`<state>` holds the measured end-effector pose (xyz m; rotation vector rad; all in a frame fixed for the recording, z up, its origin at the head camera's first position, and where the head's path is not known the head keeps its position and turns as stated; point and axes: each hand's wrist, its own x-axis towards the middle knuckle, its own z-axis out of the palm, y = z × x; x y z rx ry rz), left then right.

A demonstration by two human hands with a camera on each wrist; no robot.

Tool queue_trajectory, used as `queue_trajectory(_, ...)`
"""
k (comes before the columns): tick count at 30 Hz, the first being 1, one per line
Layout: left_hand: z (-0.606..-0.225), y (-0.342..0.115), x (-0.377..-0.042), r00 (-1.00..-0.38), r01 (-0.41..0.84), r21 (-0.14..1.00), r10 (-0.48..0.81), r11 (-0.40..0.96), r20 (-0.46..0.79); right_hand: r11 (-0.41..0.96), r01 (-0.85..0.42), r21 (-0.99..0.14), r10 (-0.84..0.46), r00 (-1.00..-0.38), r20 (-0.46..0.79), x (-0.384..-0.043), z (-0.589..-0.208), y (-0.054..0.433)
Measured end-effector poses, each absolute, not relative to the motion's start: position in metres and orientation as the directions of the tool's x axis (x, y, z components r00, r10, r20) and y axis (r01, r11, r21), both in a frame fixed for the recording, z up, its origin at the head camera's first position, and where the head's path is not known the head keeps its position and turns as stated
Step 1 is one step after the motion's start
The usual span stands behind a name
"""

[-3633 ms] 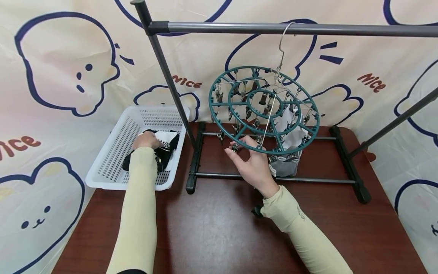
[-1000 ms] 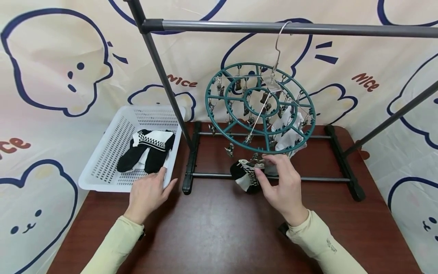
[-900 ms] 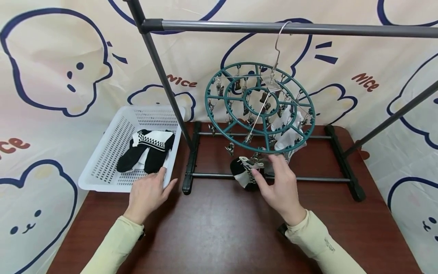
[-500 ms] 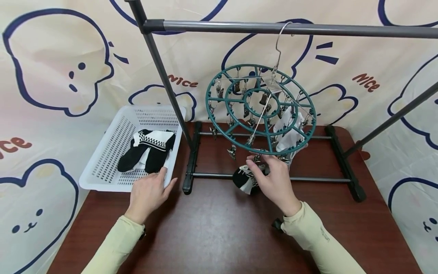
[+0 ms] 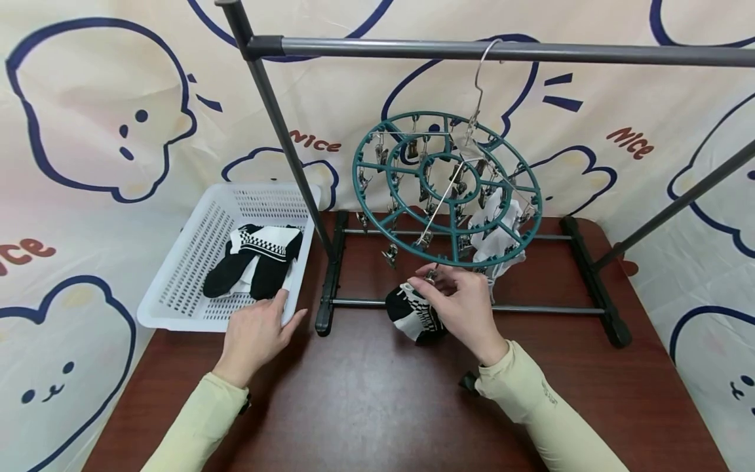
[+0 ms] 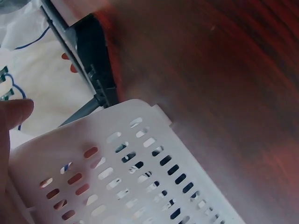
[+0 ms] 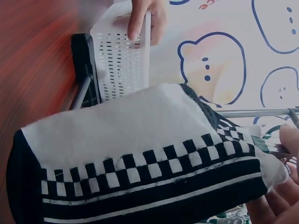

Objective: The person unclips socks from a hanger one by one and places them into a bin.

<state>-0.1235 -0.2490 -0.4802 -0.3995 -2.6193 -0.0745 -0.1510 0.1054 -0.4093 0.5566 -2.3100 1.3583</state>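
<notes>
A black-and-white sock (image 5: 415, 314) with a checkered band hangs below the front rim of the round green clip hanger (image 5: 377, 226). Thumb and fingers of my right hand (image 5: 463, 308) pinch a metal clip (image 5: 432, 275) at the sock's cuff. The right wrist view shows the sock (image 7: 117, 130) spread wide, its cuff corner among the fingers. My left hand (image 5: 256, 334) holds the near right corner of the white basket (image 5: 177, 288), thumb outside the rim. Inside lie more black-and-white socks (image 5: 265, 252).
The hanger hooks onto the grey bar (image 5: 383, 48) of a rack whose black feet (image 5: 333, 282) stand on the brown table (image 5: 366, 393). A white and grey cloth item (image 5: 495, 229) hangs at the hanger's right side. Several free clips dangle around the ring.
Earlier, my left hand was among the socks in the basket; now it is at the rim. The sock hangs at the hanger's front, and my right hand has shifted left along it.
</notes>
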Motion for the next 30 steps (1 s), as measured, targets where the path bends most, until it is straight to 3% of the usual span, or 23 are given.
queue_trajectory(5, -0.478, -0.248, -0.123, -0.826, 0.315, 0.040, 0.253, 0.948, 0.503, 0.421, -0.507, -0.752, -0.128, -0.854, 0.505, -0.153, -0.408, 0.100)
queue_trajectory(11, -0.463, -0.220, -0.126, -0.697, 0.484, 0.082, 0.327, 0.871, 0.639, 0.390, -0.503, -0.771, -0.137, -0.860, 0.492, -0.155, -0.404, 0.093)
queue_trajectory(13, -0.457, -0.202, -0.124, -0.715, 0.559, 0.197, 0.348, 0.805, 0.607, 0.377, -0.505, -0.777, -0.139, -0.860, 0.491, -0.154, -0.403, 0.090)
queue_trajectory(15, -0.453, -0.184, -0.123, -0.771, 0.586, 0.370, 0.356, 0.721, 0.528, 0.370, -0.512, -0.775, -0.143, -0.856, 0.497, -0.155, -0.403, 0.088)
queue_trajectory(18, -0.448, -0.160, -0.124, -0.844, 0.537, 0.619, 0.377, 0.574, 0.383, 0.353, -0.533, -0.769, -0.157, -0.844, 0.513, -0.155, -0.400, 0.084)
queue_trajectory(21, -0.445, -0.142, -0.129, -0.869, 0.455, 0.780, 0.405, 0.429, 0.284, 0.326, -0.552, -0.767, -0.171, -0.833, 0.527, -0.156, -0.398, 0.081)
queue_trajectory(25, -0.442, -0.128, -0.134, -0.881, 0.391, 0.865, 0.401, 0.316, 0.252, 0.311, -0.553, -0.773, -0.186, -0.833, 0.521, -0.156, -0.398, 0.079)
queue_trajectory(30, -0.441, -0.123, -0.134, -0.899, 0.380, 0.863, 0.352, 0.333, 0.261, 0.314, -0.532, -0.786, -0.212, -0.847, 0.488, -0.155, -0.402, 0.082)
